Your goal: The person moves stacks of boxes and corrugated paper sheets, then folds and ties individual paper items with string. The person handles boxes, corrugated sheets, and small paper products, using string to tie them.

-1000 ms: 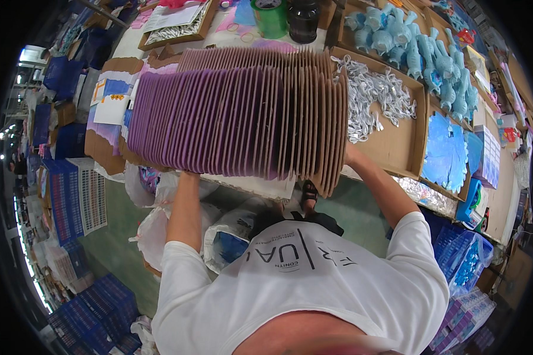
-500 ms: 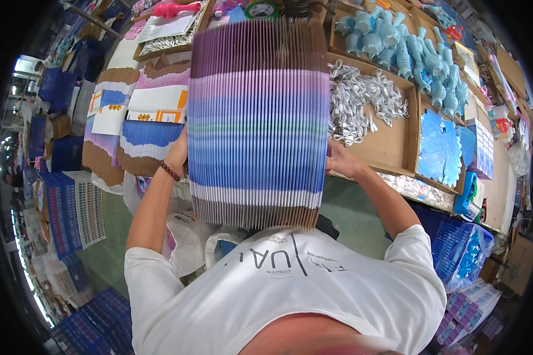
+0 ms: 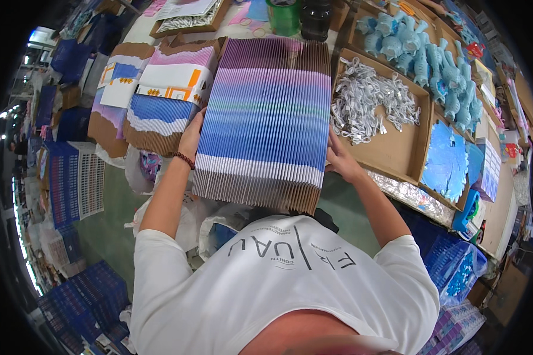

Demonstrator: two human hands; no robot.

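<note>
A thick stack of printed cardboard pieces (image 3: 260, 127), banded brown, pink, blue and white, is gripped between my two hands at the front of the table. Their many thin edges face up. My left hand (image 3: 190, 141) presses the stack's left side, its fingers partly hidden behind it. Against the right side lies my right hand (image 3: 342, 158), fingers closed on the edge. Left of my left hand are two similar cardboard stacks (image 3: 163, 115) wrapped with white and orange paper bands. Just beyond my right hand is a shallow cardboard tray (image 3: 391, 157) holding white looped cords (image 3: 367, 97).
Light-blue plastic toy parts (image 3: 450, 77) fill a box at the far right, beside a tray of blue shiny sheets (image 3: 444, 160). A green tape roll (image 3: 283, 18) and a dark bottle (image 3: 315, 21) stand behind the stack. Blue crates (image 3: 83, 307) are piled at lower left.
The stack has come down and tipped back onto the table between my hands, uncovering the tape roll and dark bottle behind it. Both hands keep hold of it.
</note>
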